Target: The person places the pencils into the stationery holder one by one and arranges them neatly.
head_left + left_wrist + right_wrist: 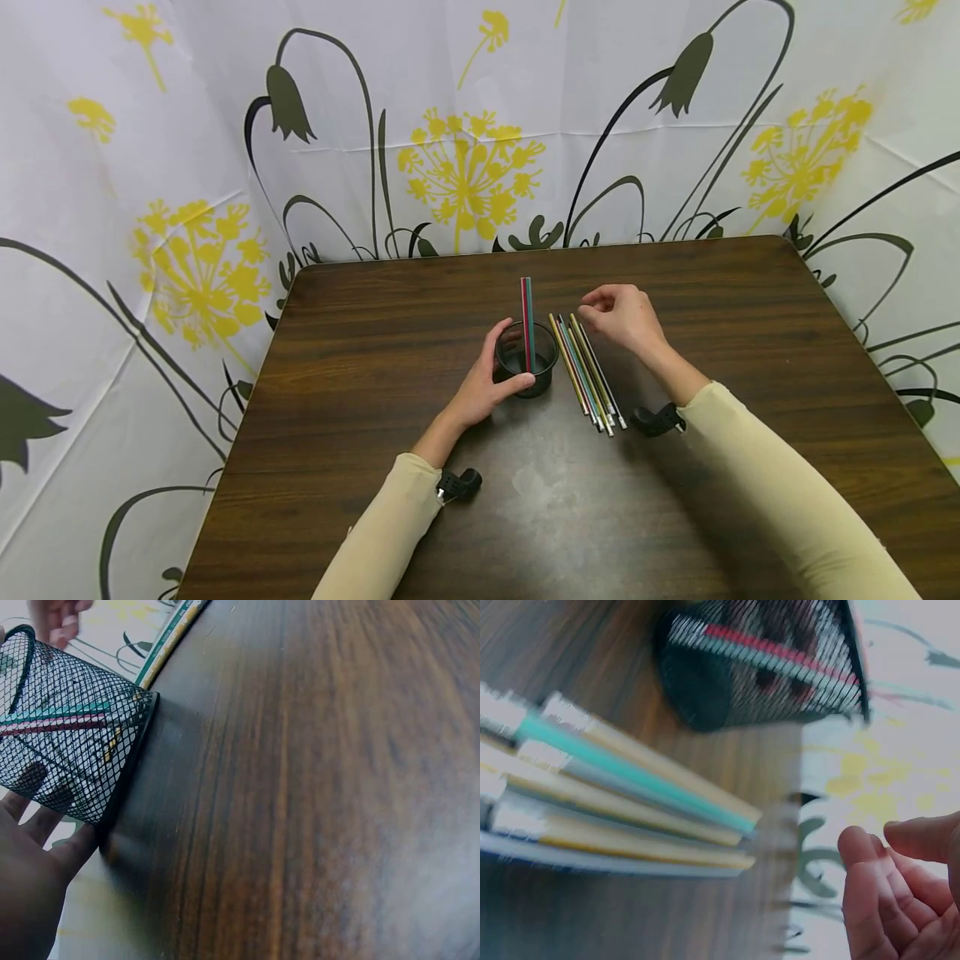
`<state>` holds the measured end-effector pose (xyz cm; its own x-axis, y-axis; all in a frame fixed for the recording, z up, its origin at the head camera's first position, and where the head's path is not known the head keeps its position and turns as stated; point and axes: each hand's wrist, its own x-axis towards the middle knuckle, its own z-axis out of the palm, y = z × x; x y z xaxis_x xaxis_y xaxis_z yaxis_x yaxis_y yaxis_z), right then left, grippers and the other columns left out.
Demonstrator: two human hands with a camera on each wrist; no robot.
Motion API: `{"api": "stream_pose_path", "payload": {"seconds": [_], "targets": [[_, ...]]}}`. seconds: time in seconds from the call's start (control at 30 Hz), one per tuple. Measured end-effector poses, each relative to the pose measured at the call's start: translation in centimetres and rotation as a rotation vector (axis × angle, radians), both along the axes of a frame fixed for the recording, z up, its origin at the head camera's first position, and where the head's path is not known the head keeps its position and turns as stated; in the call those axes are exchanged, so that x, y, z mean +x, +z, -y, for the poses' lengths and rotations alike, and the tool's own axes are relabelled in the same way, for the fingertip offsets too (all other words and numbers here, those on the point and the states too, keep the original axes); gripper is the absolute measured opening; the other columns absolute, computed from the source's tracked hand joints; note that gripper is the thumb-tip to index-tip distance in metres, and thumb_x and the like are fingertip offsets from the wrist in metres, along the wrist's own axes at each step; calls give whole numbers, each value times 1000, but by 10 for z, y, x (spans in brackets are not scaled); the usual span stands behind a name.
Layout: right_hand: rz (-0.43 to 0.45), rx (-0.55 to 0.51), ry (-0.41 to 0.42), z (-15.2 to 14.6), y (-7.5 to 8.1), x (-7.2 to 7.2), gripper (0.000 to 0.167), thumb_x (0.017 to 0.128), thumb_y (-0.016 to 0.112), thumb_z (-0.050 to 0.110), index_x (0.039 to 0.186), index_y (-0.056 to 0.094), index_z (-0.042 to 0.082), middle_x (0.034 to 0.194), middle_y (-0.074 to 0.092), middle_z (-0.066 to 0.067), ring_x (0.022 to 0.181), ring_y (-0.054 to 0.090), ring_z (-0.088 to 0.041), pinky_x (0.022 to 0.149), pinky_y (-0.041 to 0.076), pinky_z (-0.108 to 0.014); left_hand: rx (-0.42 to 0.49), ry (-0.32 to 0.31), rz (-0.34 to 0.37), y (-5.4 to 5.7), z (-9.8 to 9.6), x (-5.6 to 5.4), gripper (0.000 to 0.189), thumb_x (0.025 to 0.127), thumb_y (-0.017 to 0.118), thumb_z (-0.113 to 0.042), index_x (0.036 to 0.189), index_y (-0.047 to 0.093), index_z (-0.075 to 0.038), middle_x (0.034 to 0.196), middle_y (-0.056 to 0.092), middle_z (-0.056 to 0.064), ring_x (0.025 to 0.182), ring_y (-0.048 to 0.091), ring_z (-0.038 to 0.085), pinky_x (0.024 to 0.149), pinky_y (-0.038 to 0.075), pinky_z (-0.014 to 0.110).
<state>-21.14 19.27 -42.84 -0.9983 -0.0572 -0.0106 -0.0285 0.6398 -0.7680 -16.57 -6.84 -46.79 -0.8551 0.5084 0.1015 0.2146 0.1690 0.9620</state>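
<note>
A black mesh pencil cup (pixel 543 385) stands upright on the table, with a red pencil (pixel 524 304) and a teal pencil (pixel 530 325) leaning in it. My left hand (pixel 482 390) grips the cup, thumb at the near side and fingers around the left; the left wrist view shows fingers against the mesh (pixel 75 761). Right of the cup lies a bundle of loose pencils (pixel 588 375), gold, teal, white and dark, erasers toward me. Just beyond their far ends hovers my right hand (pixel 624 317), fingers loosely curled. Nothing shows between its thumb and fingertips (pixel 853 844).
Dark wood-grain table (pixel 360 367) lies under everything. A white cloth with yellow and grey flowers (pixel 465 183) hangs behind the table's far edge. Black bands with a bulky piece sit on both wrists, the right band (pixel 660 420) close to the pencils' eraser ends.
</note>
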Motion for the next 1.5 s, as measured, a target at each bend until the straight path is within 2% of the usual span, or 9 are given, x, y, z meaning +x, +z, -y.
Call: {"api": "stream_pose_path", "payload": {"seconds": [0.2, 0.3, 0.47, 0.9, 1.2, 1.5], "targets": [[139, 101, 10, -19, -23, -1, 19, 92, 68, 21, 103, 72, 5, 84, 70, -6, 70, 68, -19, 59, 51, -30, -2, -7, -1, 0, 0, 0, 83, 94, 66, -14, 156, 12, -17, 153, 30, 22, 141, 29, 40, 108, 26, 62], [211, 107, 39, -24, -33, 0, 18, 91, 69, 19, 101, 72, 5, 80, 70, -5, 66, 68, -17, 57, 53, -30, 3, -13, -1, -1, 0, -1, 83, 94, 66, -14, 156, 12, -17, 153, 30, 24, 140, 28, 41, 107, 27, 62], [267, 120, 69, -28, -44, -1, 16, 90, 72, 21, 97, 72, 6, 72, 69, -4, 63, 66, -17, 56, 53, -30, 1, -10, 7, -1, 0, -1, 84, 93, 66, -13, 156, 11, -18, 153, 30, 23, 140, 29, 42, 107, 27, 61], [296, 192, 87, -28, -51, 2, 16, 87, 74, 23, 94, 72, 9, 67, 67, 0, 58, 64, -15, 53, 50, -31, 5, -17, 9, -1, 0, -1, 84, 93, 67, -14, 156, 12, -18, 152, 31, 24, 139, 31, 42, 108, 27, 60], [235, 379, 92, -21, -50, 5, 10, 86, 68, 23, 90, 70, 14, 59, 65, 5, 53, 61, -14, 53, 45, -36, -1, -20, 6, -2, 0, -1, 85, 93, 68, -16, 156, 12, -17, 151, 32, 25, 138, 33, 43, 108, 27, 61], [235, 472, 77, -16, -48, 2, 10, 82, 66, 23, 88, 70, 16, 57, 62, 5, 58, 59, -17, 55, 45, -40, 19, -22, -1, -1, 0, -1, 84, 93, 67, -13, 156, 12, -15, 151, 31, 26, 138, 31, 45, 107, 27, 63]]}}
